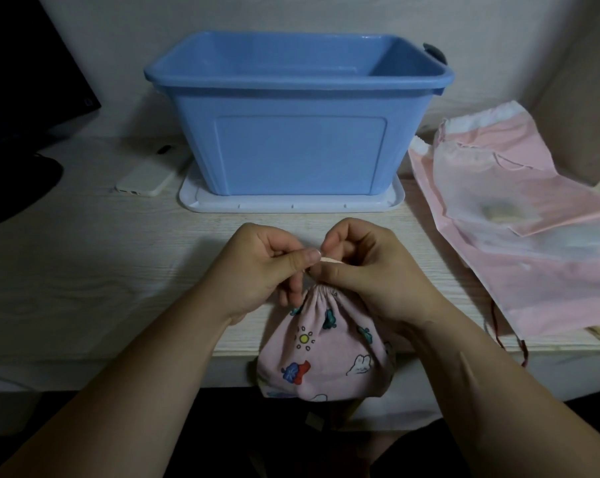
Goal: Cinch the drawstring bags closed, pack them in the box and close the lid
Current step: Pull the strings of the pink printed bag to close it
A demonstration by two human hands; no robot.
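Head view. We list: blue box (298, 108), open, standing on its white lid (291, 204). In front of the box, at the tabletop (85, 270) edge: printed bag (322, 353), mouth gathered; fingers (302, 258) of our left hand (260, 270) and right hand (371, 274) pinch its neck. Right of the box: pink bags (519, 215), lying flat. Left of the box: phone (150, 174).

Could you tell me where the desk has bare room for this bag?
The pale wooden desk is bare left of the left hand, nearer than the white phone. Pink translucent drawstring bags crowd the right; the blue plastic box fills the middle.
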